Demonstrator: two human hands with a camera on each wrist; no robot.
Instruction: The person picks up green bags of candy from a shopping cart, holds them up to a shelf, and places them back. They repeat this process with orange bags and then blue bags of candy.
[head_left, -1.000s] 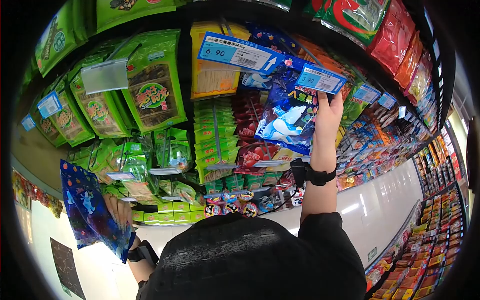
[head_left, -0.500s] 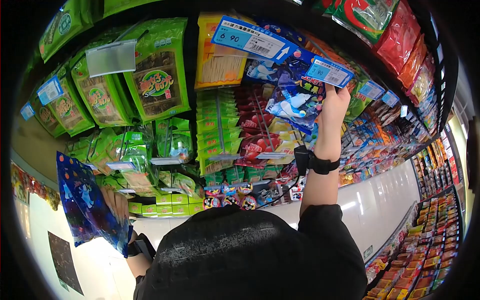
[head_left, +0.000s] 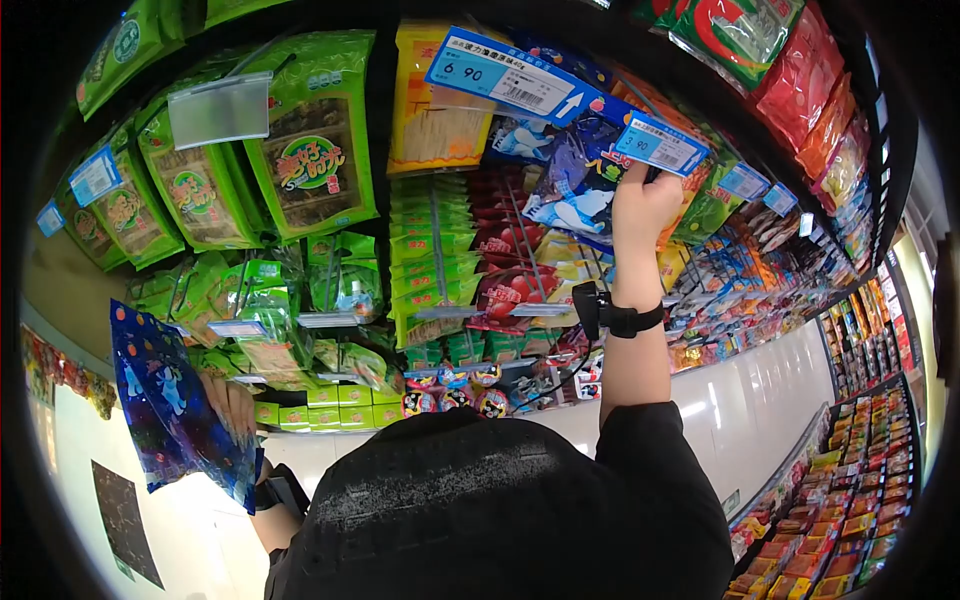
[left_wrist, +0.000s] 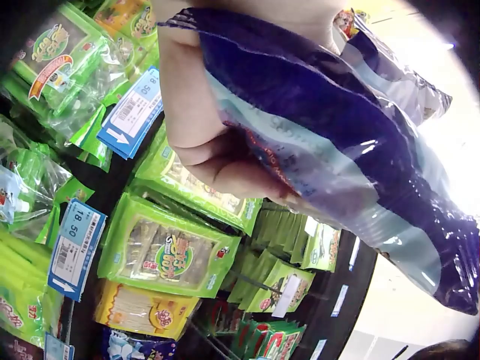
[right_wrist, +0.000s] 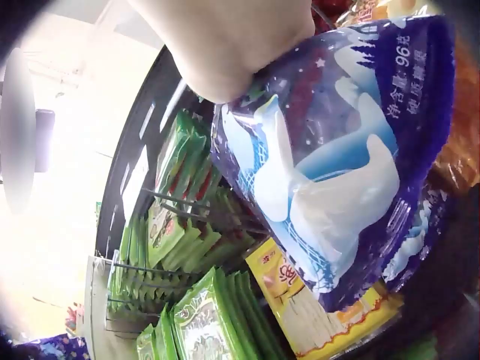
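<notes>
In the head view my left hand (head_left: 232,405) holds blue candy bags (head_left: 165,395) low at the left. The left wrist view shows its fingers (left_wrist: 247,178) curled round the edge of a purple-blue bag (left_wrist: 330,127), and a second bag (left_wrist: 401,75) shows behind it. My right hand (head_left: 645,210) is raised to the shelf and grips the right side of a blue polar-bear candy bag (head_left: 580,190), just under a 3.90 price tag (head_left: 660,148). Its fingertips are partly hidden by tag and bag. In the right wrist view this bag (right_wrist: 322,172) hangs beside that hand.
Green snack packs (head_left: 310,150) and a yellow pack (head_left: 440,110) hang to the left of the right hand. A larger 6.90 tag (head_left: 505,75) juts out above. Red packs (head_left: 510,290) hang below, and another shelf (head_left: 850,480) stands across the aisle.
The polar-bear bag has moved up and back toward the shelf with my right hand, whose fingers have turned in behind the tag. My left hand stays low with its bags.
</notes>
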